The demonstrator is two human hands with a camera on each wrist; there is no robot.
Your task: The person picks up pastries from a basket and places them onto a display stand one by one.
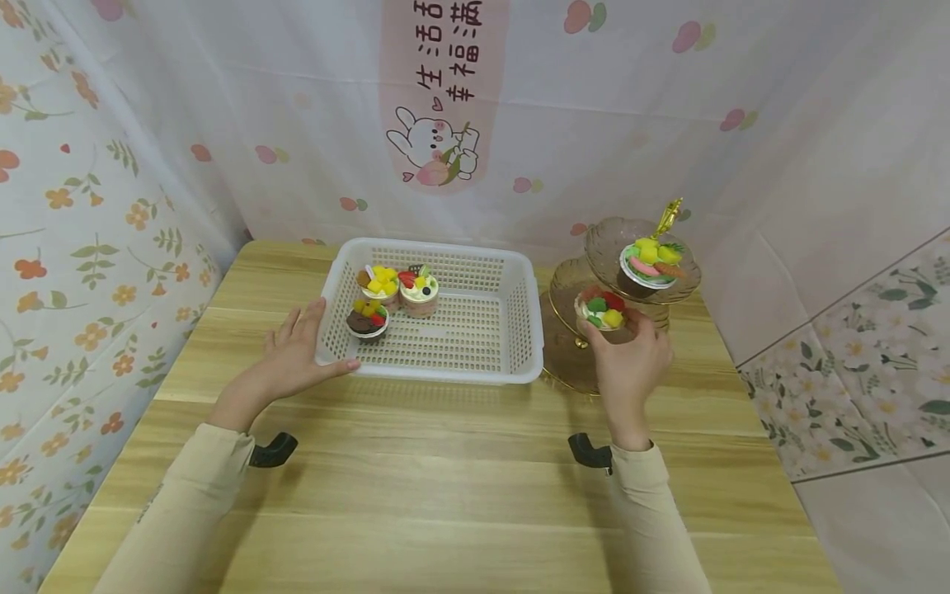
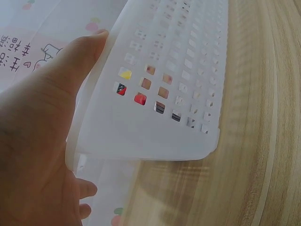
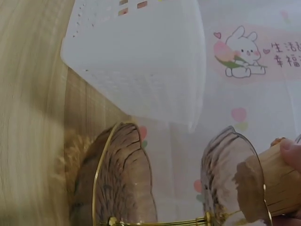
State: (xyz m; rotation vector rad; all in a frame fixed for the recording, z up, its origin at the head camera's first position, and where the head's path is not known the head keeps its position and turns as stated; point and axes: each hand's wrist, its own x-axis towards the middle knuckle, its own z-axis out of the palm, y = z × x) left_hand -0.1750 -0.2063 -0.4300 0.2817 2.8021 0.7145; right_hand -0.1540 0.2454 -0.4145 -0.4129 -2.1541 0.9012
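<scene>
In the head view my right hand [image 1: 634,351] pinches a cupcake [image 1: 599,311] with red, green and yellow toppings at the middle tier of a tiered cake stand [image 1: 564,289]. The right wrist view shows the tan side of this cupcake [image 3: 277,181] against a clear, gold-rimmed plate. My left hand [image 1: 293,351] rests at the front left corner of a white plastic basket [image 1: 430,375], its thumb stretched along the rim and its fingers spread outside. Inside, at the left, sit a yellow-topped cupcake [image 1: 381,282], a strawberry-topped one [image 1: 419,295] and a dark chocolate one [image 1: 367,320].
Another cupcake [image 1: 646,266] with yellow, pink and green toppings sits on the stand's top tier, beside the gold handle [image 1: 668,216]. The basket stands close left of the stand on a wooden table [image 1: 445,495]. Printed curtains [image 1: 312,107] hang behind and at the sides.
</scene>
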